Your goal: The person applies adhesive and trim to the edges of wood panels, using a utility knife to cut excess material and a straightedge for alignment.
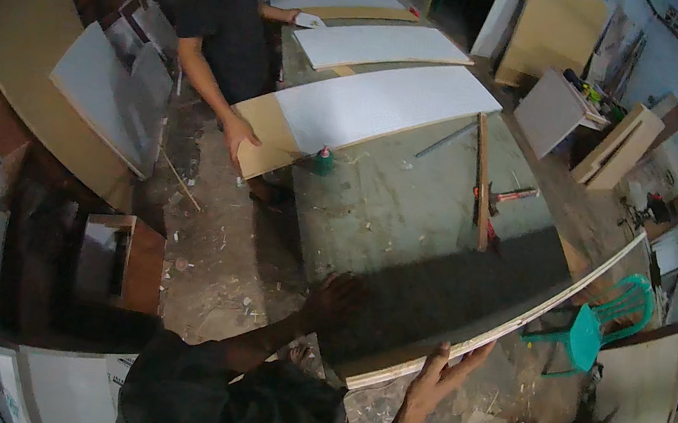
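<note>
A long board [508, 326] stands on edge along the near side of the table, its pale, slightly bowed edge facing up. My right hand [438, 379] grips that edge near its closer end, thumb and fingers either side of it. In dark shade, my left hand [335, 299] reaches over the table's near left corner. Its fingers look stretched out and hold nothing I can make out; whether it rests on the surface is hard to tell. Across the table [375, 209], a white panel [388, 103] with a tan end lies flat, another person's hand [241, 140] at that end.
Two more white panels [384, 47] lie behind it. A green bottle [323, 160], a wooden strip [482, 182], a metal bar [446, 140] and a red clamp [514, 196] are on the table. A green chair [593, 330] stands right; a wooden cabinet [123, 260] sits left.
</note>
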Action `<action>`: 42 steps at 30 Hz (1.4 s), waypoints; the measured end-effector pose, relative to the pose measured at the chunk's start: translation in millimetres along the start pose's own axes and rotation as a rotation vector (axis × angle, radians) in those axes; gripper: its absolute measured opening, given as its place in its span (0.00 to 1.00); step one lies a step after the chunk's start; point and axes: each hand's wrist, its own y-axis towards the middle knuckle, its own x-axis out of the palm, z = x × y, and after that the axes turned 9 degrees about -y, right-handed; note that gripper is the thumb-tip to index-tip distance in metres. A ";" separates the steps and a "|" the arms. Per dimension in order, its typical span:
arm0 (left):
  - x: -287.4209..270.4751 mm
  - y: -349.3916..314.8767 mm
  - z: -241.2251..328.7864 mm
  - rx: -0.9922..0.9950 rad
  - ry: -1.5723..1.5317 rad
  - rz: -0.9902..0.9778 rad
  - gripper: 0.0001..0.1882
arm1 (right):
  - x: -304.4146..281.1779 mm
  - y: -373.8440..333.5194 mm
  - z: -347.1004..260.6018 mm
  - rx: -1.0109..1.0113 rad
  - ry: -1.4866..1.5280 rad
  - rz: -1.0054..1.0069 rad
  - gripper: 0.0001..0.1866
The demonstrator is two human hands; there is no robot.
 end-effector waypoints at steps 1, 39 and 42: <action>2.1 -3.7 -4.1 -0.006 -0.029 0.039 0.29 | 1.4 -0.3 -2.8 0.025 -0.054 -0.001 0.40; -85.8 49.5 -177.6 -0.172 -0.727 -0.160 0.11 | -85.3 -29.3 67.2 0.179 -0.303 0.187 0.39; -63.5 47.6 -167.4 -0.130 -0.680 -0.113 0.11 | -43.7 -18.8 36.6 0.207 -0.199 0.258 0.47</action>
